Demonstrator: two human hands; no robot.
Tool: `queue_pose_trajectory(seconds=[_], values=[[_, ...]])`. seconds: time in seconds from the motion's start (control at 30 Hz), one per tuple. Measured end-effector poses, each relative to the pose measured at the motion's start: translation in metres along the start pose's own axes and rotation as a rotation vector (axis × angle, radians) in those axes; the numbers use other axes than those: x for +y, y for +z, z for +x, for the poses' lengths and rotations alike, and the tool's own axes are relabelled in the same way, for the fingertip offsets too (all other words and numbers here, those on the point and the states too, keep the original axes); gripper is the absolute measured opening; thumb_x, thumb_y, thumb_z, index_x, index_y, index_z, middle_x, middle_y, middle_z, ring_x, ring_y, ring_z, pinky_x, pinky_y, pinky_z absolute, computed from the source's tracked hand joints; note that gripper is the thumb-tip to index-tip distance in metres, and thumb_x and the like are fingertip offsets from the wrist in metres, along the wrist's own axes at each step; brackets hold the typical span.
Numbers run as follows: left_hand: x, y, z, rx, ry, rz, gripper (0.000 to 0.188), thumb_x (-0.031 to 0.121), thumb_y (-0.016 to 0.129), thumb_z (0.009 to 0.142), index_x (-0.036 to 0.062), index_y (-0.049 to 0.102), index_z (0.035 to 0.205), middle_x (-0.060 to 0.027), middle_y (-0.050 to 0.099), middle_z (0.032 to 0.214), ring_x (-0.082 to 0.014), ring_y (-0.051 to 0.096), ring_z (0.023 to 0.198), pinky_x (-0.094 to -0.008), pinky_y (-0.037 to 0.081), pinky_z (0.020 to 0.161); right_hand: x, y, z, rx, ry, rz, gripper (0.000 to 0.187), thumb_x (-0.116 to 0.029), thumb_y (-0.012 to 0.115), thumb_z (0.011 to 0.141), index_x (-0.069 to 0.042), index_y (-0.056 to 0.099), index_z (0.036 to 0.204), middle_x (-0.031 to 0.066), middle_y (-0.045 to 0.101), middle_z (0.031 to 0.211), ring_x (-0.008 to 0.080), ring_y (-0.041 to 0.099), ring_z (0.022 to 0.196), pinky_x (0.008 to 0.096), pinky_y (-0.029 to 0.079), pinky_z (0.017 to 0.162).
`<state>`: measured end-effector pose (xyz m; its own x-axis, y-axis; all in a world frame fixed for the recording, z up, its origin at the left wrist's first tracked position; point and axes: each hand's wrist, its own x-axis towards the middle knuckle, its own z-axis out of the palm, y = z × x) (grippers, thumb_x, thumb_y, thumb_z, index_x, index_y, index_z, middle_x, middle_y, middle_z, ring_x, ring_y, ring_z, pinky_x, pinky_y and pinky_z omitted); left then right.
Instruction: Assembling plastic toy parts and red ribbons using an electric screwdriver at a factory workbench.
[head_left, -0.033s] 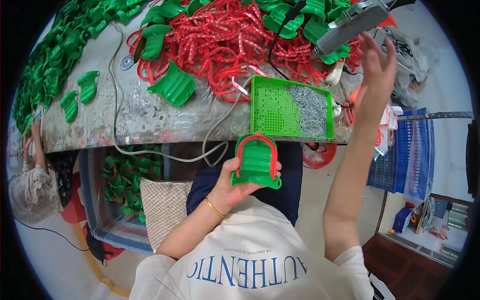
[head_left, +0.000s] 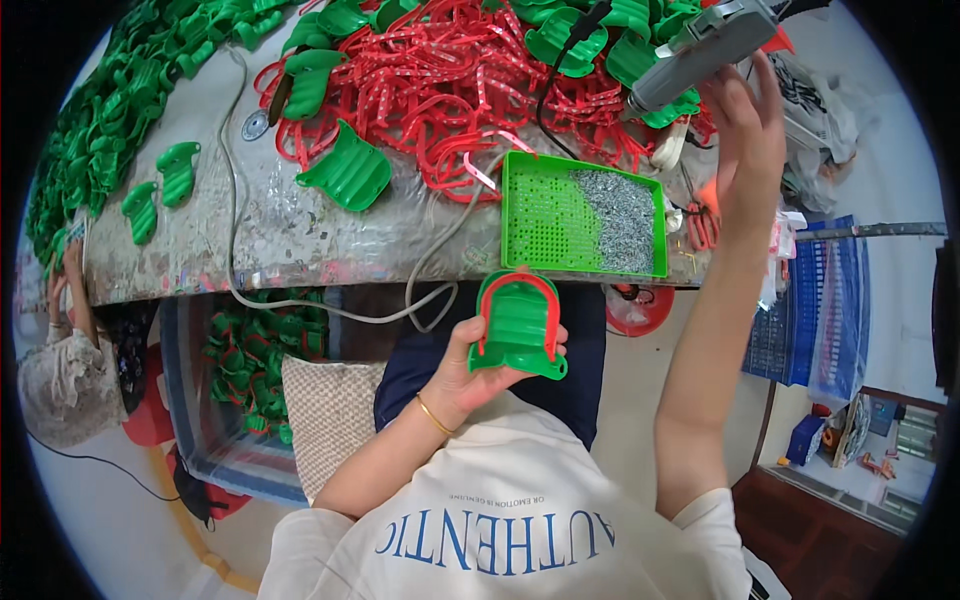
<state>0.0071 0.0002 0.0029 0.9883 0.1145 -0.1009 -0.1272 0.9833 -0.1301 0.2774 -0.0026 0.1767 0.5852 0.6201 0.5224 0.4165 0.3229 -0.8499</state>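
Note:
My left hand [head_left: 465, 375] is closed around a curved green plastic piece [head_left: 520, 318], held up in front of my lap. A red U-shaped band [head_left: 518, 279] lies along the inner rim of that piece. At the upper right, my right hand [head_left: 745, 130] is raised with its fingers stretched apart. Its fingertips reach the underside of a grey power screwdriver [head_left: 700, 60], and I cannot tell whether they touch it. Below the left end of that tool, a bright green tray [head_left: 585, 262] holds many small silvery screws [head_left: 625, 215] at its right side.
A heap of red bands [head_left: 450, 80] covers the table's back, with loose green pieces [head_left: 350, 170] around it. A grey cable [head_left: 232, 190] crosses the table and droops over its edge. Below left stands a bin [head_left: 180, 420] of joined pieces. Another person's hand [head_left: 72, 262] shows far left.
My right hand has moved slightly left and up, closer to the power screwdriver. The left hand has shifted a little to the right with the green piece.

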Motion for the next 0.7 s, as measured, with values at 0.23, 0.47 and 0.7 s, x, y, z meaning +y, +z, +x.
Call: queue_pose_trajectory(seconds=[0.23,0.47,0.7], values=[[-0.013,-0.008,0.005,0.020,-0.009,0.039,0.077,0.041,0.067,0.078,0.0221,0.030,0.143,-0.0274,0.050,0.125,-0.0396,0.053,0.114,-0.0492,0.044,0.098,0.025,-0.050,0.051,-0.747,0.373,0.192,0.079,-0.046,0.081,0.067,-0.008,0.048,0.129,0.0118,0.050,0.121,0.0205,0.052,0.109,0.0343,0.044,0.096],[-0.012,-0.015,0.008,0.066,-0.022,0.061,0.076,0.042,0.067,0.078,0.0141,0.034,0.140,-0.0273,0.050,0.126,-0.0393,0.052,0.115,-0.0488,0.042,0.100,-0.009,-0.006,-0.011,-0.885,0.331,0.640,0.059,-0.046,0.079,0.070,-0.016,0.048,0.111,0.0109,0.053,0.090,0.0250,0.061,0.078,0.0379,0.053,0.082],[-0.016,-0.024,0.017,0.030,-0.046,0.063,0.078,0.042,0.067,0.078,0.0056,0.035,0.138,-0.0275,0.049,0.128,-0.0370,0.051,0.118,-0.0483,0.040,0.102,-0.032,0.028,-0.055,-0.057,0.251,0.043,0.039,-0.031,0.064,0.088,0.000,0.053,0.109,0.0088,0.059,0.072,0.0169,0.061,0.068,0.0281,0.048,0.062]])
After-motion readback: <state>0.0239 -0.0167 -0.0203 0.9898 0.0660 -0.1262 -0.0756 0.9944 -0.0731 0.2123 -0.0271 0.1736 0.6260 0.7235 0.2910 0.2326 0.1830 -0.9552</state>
